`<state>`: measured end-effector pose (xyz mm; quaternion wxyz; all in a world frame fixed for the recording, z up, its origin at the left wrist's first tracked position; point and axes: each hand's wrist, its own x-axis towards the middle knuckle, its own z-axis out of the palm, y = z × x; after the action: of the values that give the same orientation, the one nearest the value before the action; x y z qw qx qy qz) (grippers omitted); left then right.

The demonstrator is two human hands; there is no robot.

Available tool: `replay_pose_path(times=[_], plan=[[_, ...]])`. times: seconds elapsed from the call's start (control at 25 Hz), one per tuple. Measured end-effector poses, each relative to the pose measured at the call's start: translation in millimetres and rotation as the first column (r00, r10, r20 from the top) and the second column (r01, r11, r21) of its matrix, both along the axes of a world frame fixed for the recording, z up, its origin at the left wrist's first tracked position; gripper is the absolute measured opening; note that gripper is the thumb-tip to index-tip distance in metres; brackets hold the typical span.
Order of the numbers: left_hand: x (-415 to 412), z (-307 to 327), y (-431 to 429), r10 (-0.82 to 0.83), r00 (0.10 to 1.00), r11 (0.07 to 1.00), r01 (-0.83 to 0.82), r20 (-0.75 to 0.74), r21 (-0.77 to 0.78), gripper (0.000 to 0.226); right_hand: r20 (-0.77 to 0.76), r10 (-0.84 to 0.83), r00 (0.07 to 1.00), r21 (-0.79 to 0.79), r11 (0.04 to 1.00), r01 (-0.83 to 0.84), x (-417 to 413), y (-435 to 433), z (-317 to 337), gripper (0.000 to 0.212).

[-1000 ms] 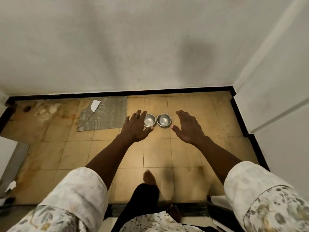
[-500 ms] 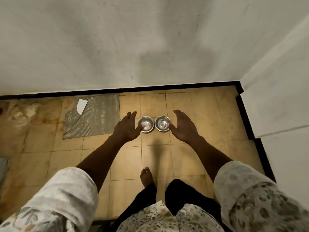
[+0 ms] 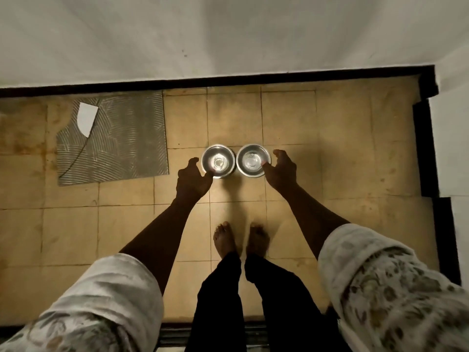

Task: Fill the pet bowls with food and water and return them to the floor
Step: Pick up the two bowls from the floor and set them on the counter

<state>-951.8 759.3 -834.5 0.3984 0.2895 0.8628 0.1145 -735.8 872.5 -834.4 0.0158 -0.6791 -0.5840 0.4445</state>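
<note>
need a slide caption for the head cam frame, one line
Left hand and right hand reach two steel bowls side by side on the tiled floor.

Floor (image 3: 342, 153), as I saw it: yellowish square tiles, stained toward the left, bounded by a black skirting (image 3: 228, 81) at the wall. On it stood two steel bowls, left bowl (image 3: 217, 161) and right bowl (image 3: 253, 160), just beside each other. A grey ribbed mat (image 3: 121, 141) lay left of them, a white shard (image 3: 87, 118) on it. My bare feet (image 3: 224, 240) stood nearer.
</note>
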Motion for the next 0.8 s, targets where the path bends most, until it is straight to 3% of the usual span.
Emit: replay_pose_path(times=[0.2,0.4,0.48,0.6,0.68,0.8], plan=[[-9.0,-201.6,15.7,0.303,0.953,0.947,-0.299,0.025,-0.115,0.074,0.049,-0.191,0.98,-0.044,0.98,0.193,9.0,26.0,-202.9,0.05],[-22.9,-355.7,12.9,0.651,0.727,0.759,-0.61,0.22,-0.228,0.079,0.065,-0.399,0.915,-0.17,0.899,0.404,29.9,29.4,-351.0,0.069],[-24.5,-393.1,16.3,0.702,0.621,0.706,-0.672,0.349,-0.223,0.077,0.015,-0.493,0.87,-0.263,0.837,0.479,29.3,29.3,-387.6,0.072],[-22.6,-416.5,23.5,0.722,0.497,0.646,-0.734,0.482,-0.21,0.059,-0.094,-0.52,0.849,-0.328,0.821,0.467,17.4,29.3,-412.4,0.054],[-23.0,-425.5,30.7,0.737,0.471,0.613,-0.769,0.485,-0.184,0.055,-0.122,-0.522,0.844,-0.327,0.824,0.462,9.6,31.5,-419.2,0.041],[-20.8,-418.0,30.0,0.749,0.518,0.615,-0.775,0.413,-0.142,0.052,-0.086,-0.581,0.809,-0.32,0.785,0.53,4.7,28.5,-407.5,0.034]])
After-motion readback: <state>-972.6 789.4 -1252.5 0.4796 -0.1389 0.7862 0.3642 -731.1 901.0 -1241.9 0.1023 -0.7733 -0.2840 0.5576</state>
